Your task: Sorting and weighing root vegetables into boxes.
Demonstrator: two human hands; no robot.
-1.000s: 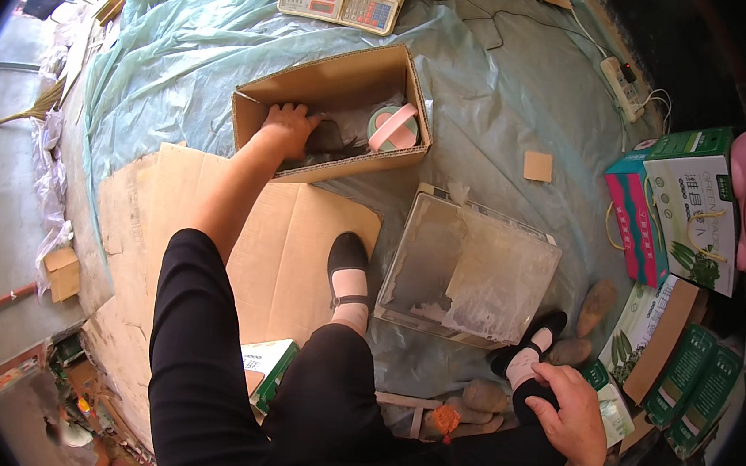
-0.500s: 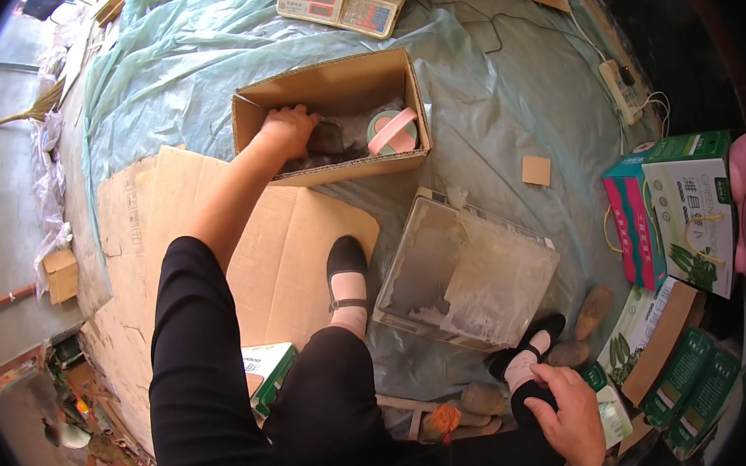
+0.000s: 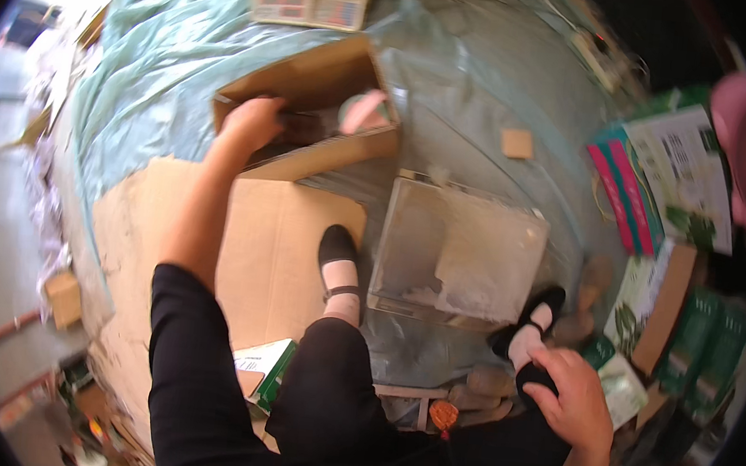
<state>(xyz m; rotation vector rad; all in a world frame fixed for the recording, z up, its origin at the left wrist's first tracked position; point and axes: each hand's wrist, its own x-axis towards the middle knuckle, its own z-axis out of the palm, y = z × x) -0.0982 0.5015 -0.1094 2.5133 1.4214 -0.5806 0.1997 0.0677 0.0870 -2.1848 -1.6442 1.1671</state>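
Note:
My left hand (image 3: 254, 123) reaches into the left end of an open cardboard box (image 3: 331, 158). Its fingers are smeared by motion, so whether they grip anything does not show. Something dark lies inside close to the fingertips, too blurred to name. At the box's right end sits a roll of pink tape (image 3: 367, 113) with a pale green side. My right hand (image 3: 570, 399) rests on my right knee, holding nothing, its thumb and fingers apart.
A scale (image 3: 311, 6) stands beyond the box. A worn, flat-topped case (image 3: 460, 254) lies between my feet and the box, beside flattened cardboard (image 3: 257, 241). Printed cartons (image 3: 684, 176) and a pink plastic object (image 3: 740, 145) stand at right, below a power strip (image 3: 597, 59).
The whole view has shifted, moving the box left and slightly up in the picture. My left hand remains at the box's left end, now blurred. My right hand stays on the knee.

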